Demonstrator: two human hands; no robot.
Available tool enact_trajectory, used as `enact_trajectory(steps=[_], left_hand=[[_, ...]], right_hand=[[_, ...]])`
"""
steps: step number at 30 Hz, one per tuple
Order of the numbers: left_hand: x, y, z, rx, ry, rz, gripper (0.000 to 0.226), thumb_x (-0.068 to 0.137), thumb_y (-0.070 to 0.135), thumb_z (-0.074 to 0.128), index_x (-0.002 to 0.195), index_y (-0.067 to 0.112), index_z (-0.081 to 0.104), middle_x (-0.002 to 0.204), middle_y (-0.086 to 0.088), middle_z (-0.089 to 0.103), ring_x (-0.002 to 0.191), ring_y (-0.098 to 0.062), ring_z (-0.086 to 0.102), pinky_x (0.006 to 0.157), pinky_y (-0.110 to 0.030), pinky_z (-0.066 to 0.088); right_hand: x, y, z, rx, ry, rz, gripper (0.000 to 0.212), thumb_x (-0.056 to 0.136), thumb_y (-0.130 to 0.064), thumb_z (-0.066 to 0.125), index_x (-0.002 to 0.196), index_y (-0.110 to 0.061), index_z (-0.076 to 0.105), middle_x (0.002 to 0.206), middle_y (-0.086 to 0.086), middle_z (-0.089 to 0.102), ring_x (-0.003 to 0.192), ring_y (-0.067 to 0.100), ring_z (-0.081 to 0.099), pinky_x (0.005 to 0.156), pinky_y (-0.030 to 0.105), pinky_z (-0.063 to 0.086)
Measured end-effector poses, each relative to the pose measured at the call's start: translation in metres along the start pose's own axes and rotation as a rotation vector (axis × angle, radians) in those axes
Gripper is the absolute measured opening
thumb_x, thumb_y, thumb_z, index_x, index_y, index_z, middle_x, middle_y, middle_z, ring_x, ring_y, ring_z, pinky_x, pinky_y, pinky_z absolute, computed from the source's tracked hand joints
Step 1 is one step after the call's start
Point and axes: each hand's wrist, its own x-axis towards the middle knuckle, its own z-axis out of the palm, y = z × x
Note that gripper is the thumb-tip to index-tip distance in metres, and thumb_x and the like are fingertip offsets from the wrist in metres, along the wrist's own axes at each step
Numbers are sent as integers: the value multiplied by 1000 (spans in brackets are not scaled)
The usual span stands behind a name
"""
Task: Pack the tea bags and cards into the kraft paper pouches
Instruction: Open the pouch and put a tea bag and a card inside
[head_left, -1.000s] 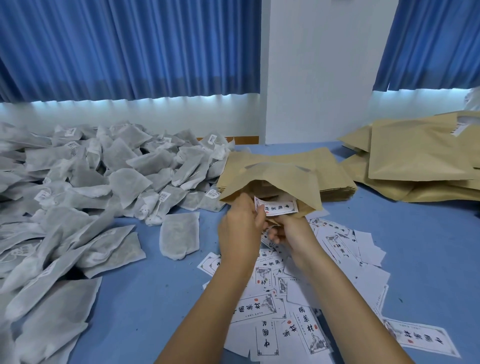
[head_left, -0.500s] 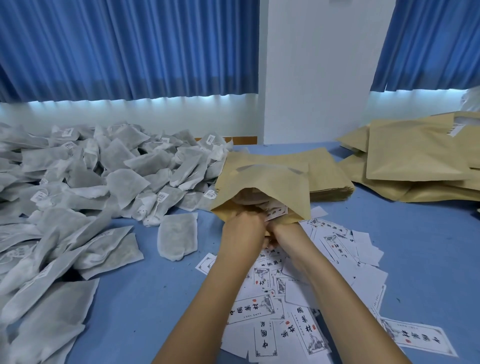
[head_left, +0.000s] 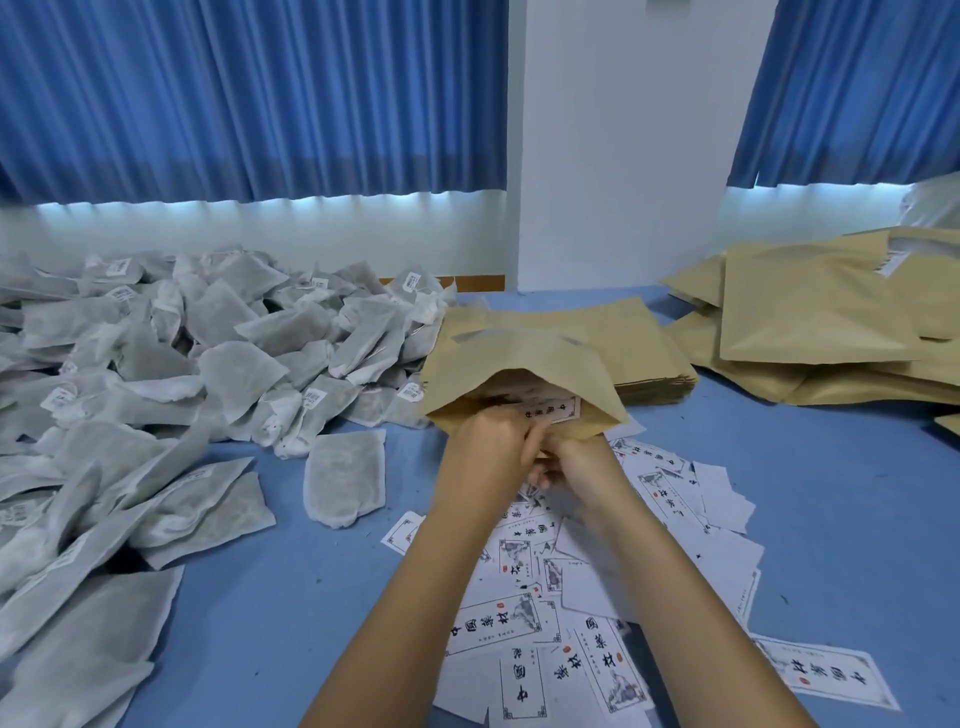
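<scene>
Card (head_left: 553, 410) deeper in pouch (head_left: 524, 364), beyond hands (head_left: 485, 449)

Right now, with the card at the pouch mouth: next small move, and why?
Likely slide the card fully into the kraft pouch. Its printed end shows at the open mouth, only partly inside; the left hand pinches it there and the right hand grips the pouch's lower lip.

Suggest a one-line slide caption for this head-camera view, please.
Left hand pushes a printed card into an open kraft pouch held by the right hand, beside heaped tea bags.
</scene>
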Motion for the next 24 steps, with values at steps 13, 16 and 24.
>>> enact_trajectory(steps=[13, 16, 24], left_hand=[[-8, 13, 3, 41, 34, -3, 25, 100, 19, 43, 108, 6, 62, 103, -9, 63, 96, -26, 59, 82, -32, 44], [-11, 14, -2, -77, 410, 111, 7, 81, 0, 69, 87, 1, 69, 86, -11, 66, 83, -27, 62, 70, -35, 52], [-5, -4, -12, -2, 346, 129, 39, 69, -6, 73, 105, 9, 70, 104, -5, 69, 92, -28, 64, 76, -42, 52]], right_hand=[[1, 0, -1, -139, 45, -28, 27, 87, -1, 47, 64, -15, 49, 48, 0, 50, 45, 14, 44, 43, 20, 34], [0, -3, -2, -42, 37, -62, 28, 85, 6, 47, 63, -10, 50, 43, -2, 52, 36, 12, 44, 37, 17, 33], [3, 1, 4, -21, -8, -66, 19, 90, -11, 53, 73, -9, 62, 54, 9, 63, 38, 16, 49, 38, 22, 31]])
